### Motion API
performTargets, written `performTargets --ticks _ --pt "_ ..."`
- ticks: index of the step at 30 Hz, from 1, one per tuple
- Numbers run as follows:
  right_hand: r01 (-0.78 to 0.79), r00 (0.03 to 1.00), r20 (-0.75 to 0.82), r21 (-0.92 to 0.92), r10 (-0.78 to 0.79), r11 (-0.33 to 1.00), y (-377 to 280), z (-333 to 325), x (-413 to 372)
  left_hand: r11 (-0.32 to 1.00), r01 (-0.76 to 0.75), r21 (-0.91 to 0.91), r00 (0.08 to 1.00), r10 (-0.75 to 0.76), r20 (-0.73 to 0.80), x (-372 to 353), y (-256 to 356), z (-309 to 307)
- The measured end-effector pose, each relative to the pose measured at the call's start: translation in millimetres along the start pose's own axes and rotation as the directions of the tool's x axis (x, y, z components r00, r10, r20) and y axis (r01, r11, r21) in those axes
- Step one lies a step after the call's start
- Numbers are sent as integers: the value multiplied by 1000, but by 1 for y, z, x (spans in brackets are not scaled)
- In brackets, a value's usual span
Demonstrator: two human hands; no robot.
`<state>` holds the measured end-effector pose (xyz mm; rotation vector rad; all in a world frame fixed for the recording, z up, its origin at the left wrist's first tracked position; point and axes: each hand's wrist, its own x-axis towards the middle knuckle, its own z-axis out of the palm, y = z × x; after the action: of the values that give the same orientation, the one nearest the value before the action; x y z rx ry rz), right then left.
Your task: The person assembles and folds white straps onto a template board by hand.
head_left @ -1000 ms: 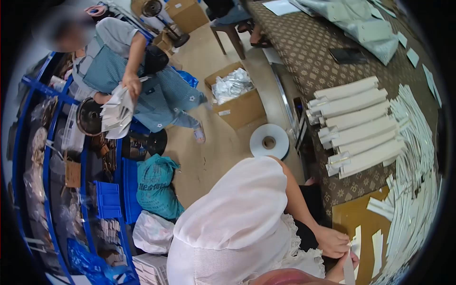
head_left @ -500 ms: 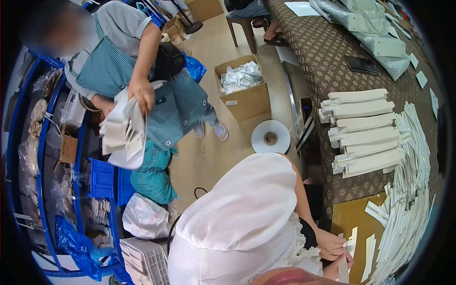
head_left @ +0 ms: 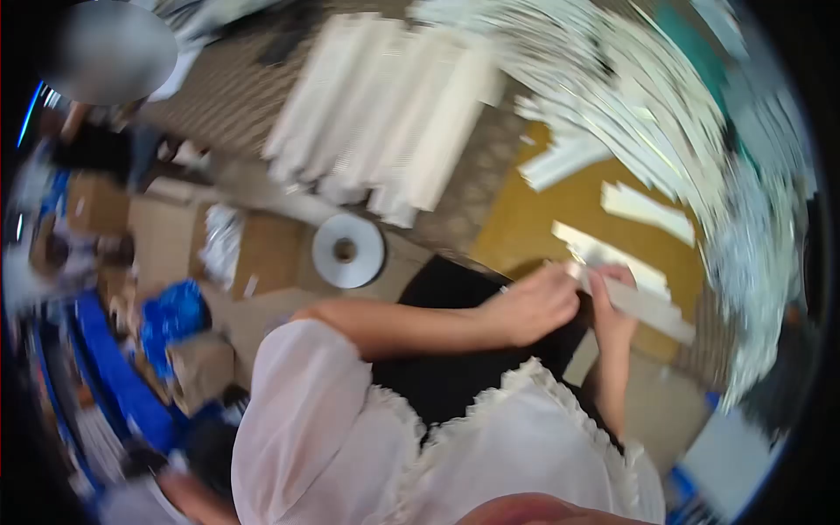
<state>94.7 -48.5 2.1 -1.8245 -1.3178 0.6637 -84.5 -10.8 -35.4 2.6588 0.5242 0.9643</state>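
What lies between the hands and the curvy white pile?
Head view: loose white strips on the yellow board, between the held strip and the curvy pile.

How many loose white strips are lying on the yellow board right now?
3, blur permitting: upper strip at the top of the yellow board, middle strip further right, lower strip beside the hands. A held strip between left hand and right hand is extra.

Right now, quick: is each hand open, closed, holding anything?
Left hand: closed, pinching the near end of the white strip.
Right hand: closed around the same white strip, though the picture is blurred.
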Motion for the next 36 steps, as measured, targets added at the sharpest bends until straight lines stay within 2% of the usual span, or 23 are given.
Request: performTargets --ticks 2,3,5,8,9,12,17,20,24,36 --pt "67 996 -52 -17 -68 998 6 4 0 994 -23 104 991 9 133 -1 1 -12" --pt "84 995 -47 -62 -87 994 5 4 0 997 -62 40 988 56 143 -1 1 -16" --pt "58 996 -60 -122 -66 991 3 2 -2 1000 25 1 991 -25 133 0 0 -20" --pt "108 993 -20 -219 -115 970 -5 1 -1 997 20 -70 986 -8 164 2 -4 -25" --pt "80 996 -30 -227 -89 971 -7 0 -2 996 31 -82 985 -16 172 1 -6 -25" --pt "51 999 4 -105 -51 993 -12 -6 -2 997 12 -71 984 1 177 0 -9 -21" --pt "58 994 -77 -184 -73 981 1 -34 -12 995 2 -103 985 16 174 2 -17 -22" --pt "-151 982 -99 104 162 983 13 -52 -19 997 -11 -75 984 24 178 4 -19 -21" --pt "-70 993 -94 10 71 997 20 -62 -18 1000 -20 -17 987 23 158 7 -19 -19" --pt "-101 987 -135 -76 91 992 19 -57 -15 990 -109 89 964 83 254 8 -22 -23"
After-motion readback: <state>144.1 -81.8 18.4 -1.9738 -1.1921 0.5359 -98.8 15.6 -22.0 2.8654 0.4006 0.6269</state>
